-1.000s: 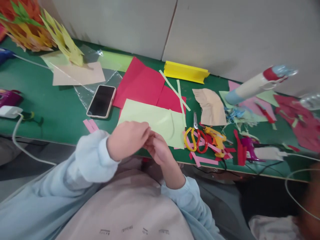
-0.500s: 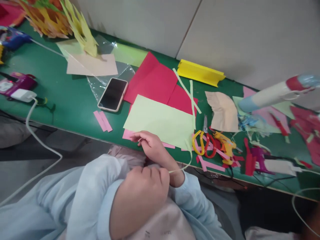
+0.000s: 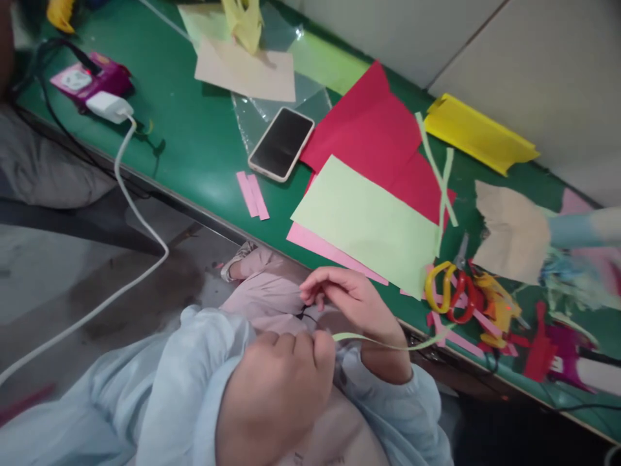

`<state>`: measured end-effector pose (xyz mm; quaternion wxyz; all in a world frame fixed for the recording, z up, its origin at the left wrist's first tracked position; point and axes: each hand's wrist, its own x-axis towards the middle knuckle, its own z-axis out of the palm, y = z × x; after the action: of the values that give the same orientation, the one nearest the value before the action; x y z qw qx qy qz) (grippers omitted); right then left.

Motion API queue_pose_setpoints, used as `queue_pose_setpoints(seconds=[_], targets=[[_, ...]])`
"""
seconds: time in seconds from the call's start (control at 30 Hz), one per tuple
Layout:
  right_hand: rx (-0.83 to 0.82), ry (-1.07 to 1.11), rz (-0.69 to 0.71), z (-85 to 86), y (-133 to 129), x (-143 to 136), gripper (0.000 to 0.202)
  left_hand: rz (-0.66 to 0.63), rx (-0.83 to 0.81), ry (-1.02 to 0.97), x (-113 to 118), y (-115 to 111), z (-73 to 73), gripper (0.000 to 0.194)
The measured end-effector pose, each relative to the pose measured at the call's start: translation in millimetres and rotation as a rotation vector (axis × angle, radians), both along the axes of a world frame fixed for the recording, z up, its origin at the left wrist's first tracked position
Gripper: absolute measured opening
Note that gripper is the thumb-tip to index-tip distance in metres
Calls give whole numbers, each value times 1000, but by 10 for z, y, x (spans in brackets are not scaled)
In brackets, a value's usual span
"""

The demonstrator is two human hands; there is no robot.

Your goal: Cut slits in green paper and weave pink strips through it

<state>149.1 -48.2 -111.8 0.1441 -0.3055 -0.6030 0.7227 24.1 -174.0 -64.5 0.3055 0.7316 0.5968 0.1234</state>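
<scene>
My left hand (image 3: 276, 382) is a closed fist in front of my body, gripping a thin light green paper strip (image 3: 383, 344). The strip's loose part curves rightward across my right wrist to the table edge. My right hand (image 3: 352, 301) is raised just beyond the fist, its fingers loosely bent and apart, and I see nothing held in it. On the table past that hand lies a light green paper sheet (image 3: 369, 223), over a pink sheet (image 3: 334, 254) and red paper (image 3: 373, 123). Scissors (image 3: 451, 291) with yellow and red handles lie to the right.
A phone (image 3: 282, 144) lies beside two pink strips (image 3: 252, 195). The purple power socket (image 3: 92, 81) has a white cable (image 3: 145, 220) hanging off the edge. At right are a yellow glue gun (image 3: 495, 304), beige paper (image 3: 512, 233), folded yellow paper (image 3: 480, 133) and green strips (image 3: 442, 188).
The view has turned, so the table items appear farther right. My right hand has moved off the sheets, nearer my body. My left fist still grips the green strip.
</scene>
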Motion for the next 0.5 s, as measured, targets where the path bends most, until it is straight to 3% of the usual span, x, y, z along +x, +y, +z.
queue_pose_setpoints(seconds=[0.1, 0.3, 0.5], targets=[[57, -62, 83, 51, -43, 38, 29, -10, 35, 268, -94, -5, 7, 15], [92, -141, 234, 77, -109, 119, 32, 96, 140, 266, -355, -57, -75, 16], [-49, 40, 380, -35, -190, 110, 84, 182, 107, 150, -499, -136, -181, 12]])
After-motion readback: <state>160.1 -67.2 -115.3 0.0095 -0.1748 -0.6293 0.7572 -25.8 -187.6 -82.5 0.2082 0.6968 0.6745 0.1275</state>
